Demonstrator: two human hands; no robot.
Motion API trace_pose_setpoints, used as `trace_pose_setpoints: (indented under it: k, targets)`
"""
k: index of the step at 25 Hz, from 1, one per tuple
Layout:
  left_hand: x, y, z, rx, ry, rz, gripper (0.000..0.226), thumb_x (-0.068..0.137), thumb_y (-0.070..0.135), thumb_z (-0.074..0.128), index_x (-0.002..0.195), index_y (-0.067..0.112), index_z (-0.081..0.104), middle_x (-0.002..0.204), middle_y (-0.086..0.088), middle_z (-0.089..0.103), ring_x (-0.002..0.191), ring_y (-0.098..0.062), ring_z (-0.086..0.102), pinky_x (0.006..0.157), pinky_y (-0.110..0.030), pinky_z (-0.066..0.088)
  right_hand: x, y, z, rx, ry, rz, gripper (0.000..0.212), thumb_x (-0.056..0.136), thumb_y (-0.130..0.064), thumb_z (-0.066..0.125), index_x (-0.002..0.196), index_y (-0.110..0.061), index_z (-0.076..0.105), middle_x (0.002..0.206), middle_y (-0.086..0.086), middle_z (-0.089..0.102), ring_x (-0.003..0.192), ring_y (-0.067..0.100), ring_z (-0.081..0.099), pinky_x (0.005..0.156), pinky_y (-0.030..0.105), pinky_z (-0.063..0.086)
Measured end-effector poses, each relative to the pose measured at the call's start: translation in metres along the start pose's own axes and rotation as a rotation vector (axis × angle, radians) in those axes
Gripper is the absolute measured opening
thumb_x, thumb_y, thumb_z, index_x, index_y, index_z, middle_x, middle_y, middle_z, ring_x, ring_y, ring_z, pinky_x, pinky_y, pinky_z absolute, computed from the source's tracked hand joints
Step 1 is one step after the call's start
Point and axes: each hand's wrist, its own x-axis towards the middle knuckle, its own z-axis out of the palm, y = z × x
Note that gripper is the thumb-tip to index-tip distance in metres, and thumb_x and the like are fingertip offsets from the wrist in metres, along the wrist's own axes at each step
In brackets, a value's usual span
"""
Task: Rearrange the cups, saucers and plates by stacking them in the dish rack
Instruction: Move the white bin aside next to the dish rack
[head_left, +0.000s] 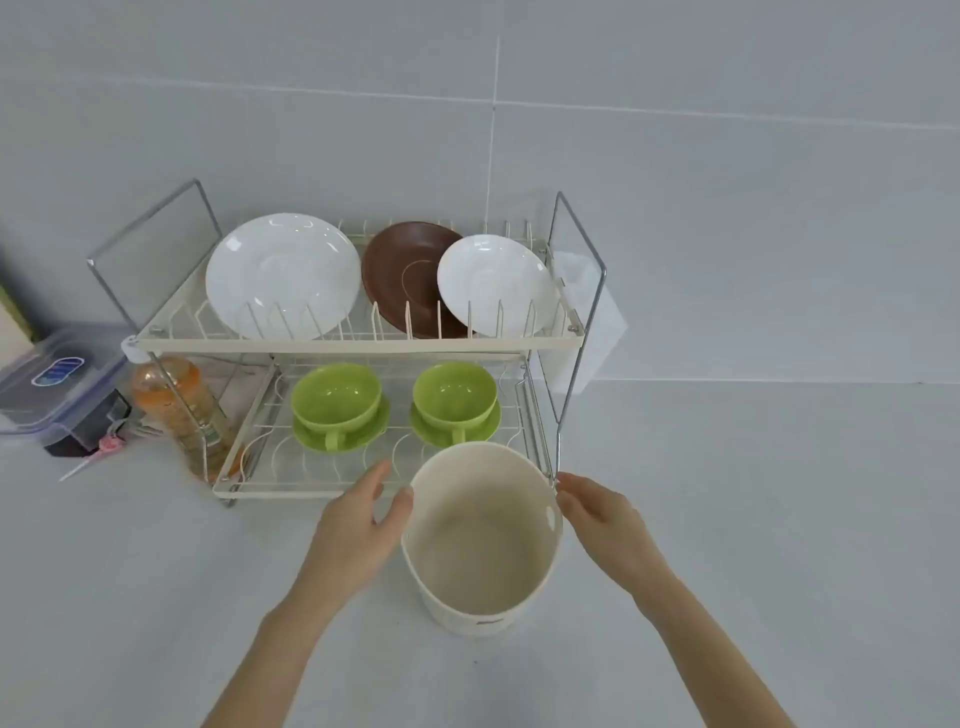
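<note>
Left hand (358, 525) and right hand (597, 512) flank the cream round plastic tub (480, 540) on the grey tabletop (753, 519), fingers relaxed, probably just touching its rim; two-tier wire dish rack (358, 343): three plates up top, two green cups on saucers below; front rack edge free at left.

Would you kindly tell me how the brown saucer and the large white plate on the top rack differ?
The brown saucer is dark and smaller; the large white plate is glossy white and wider. The plate stands alone at the left; a small white saucer overlaps the brown one. Both lean upright between the prongs.
</note>
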Motion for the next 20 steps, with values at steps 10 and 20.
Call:
trace_pose_setpoints:
  k: [10, 20]
  targets:
    - [-0.018, -0.018, 0.02, -0.104, -0.049, -0.038, 0.035, 0.092, 0.016, 0.044, 0.124, 0.026, 0.053, 0.1, 0.009, 0.064, 0.083, 0.0, 0.059, 0.067, -0.003, 0.04, -0.005, 0.022, 0.026, 0.074, 0.025, 0.0, 0.03, 0.094, -0.022, 0.039, 0.116, -0.032, 0.059, 0.105, 0.019, 0.066, 0.101, 0.031, 0.058, 0.087, 0.036, 0.047]
    - [-0.037, 0.015, 0.035, -0.063, 0.004, 0.062, 0.033, 0.089, 0.016, 0.047, 0.113, 0.034, 0.061, 0.081, 0.028, 0.066, 0.081, -0.001, 0.065, 0.083, -0.034, 0.053, -0.025, 0.037, -0.005, 0.15, 0.134, -0.063, 0.03, 0.094, -0.027, 0.039, 0.111, -0.037, 0.062, 0.059, -0.027, 0.061, 0.069, -0.001, 0.055, 0.071, 0.015, 0.044]
